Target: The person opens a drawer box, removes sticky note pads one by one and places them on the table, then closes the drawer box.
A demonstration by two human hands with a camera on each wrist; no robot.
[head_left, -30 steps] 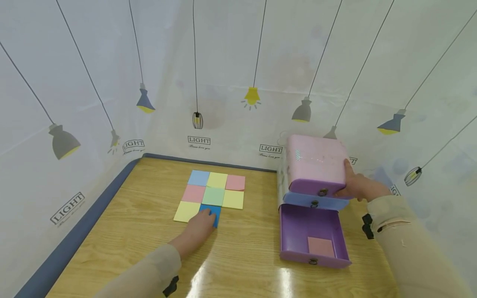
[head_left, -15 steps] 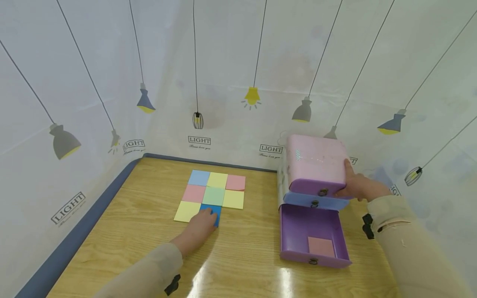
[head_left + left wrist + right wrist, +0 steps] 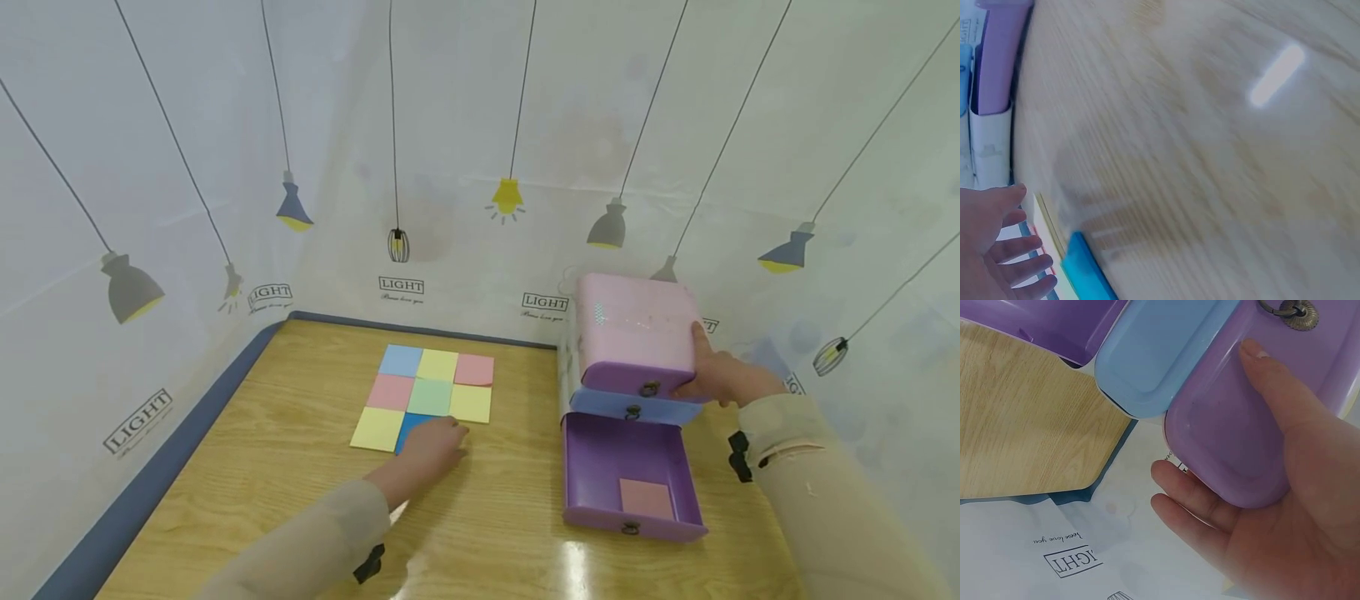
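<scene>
My left hand (image 3: 432, 448) hovers over the right part of the dark blue sticky-note pad (image 3: 408, 430), its fingers loosely extended and holding nothing. In the left wrist view the hand (image 3: 997, 250) is apart from the blue pad (image 3: 1088, 269). At the right, my right hand (image 3: 716, 375) grips the side of a small drawer cabinet (image 3: 637, 321) with a pink top. Seen from the right wrist, the thumb (image 3: 1272, 378) lies on the purple top drawer front (image 3: 1235, 425), and the fingers reach round its side. The purple bottom drawer (image 3: 592, 467) is pulled out, with a pink sticky-note pad (image 3: 647, 498) inside.
Beyond the blue pad lie several sticky-note pads in a tight grid, with a green pad (image 3: 429, 397) in the middle and a yellow pad (image 3: 377, 428) at the near left. The blue middle drawer (image 3: 637, 406) is closed. A lamp-printed sheet (image 3: 450, 125) surrounds the wooden table (image 3: 495, 517).
My left hand has lifted off the blue pad and shifted right, its fingers now past the pad's right edge. The right hand stays on the cabinet.
</scene>
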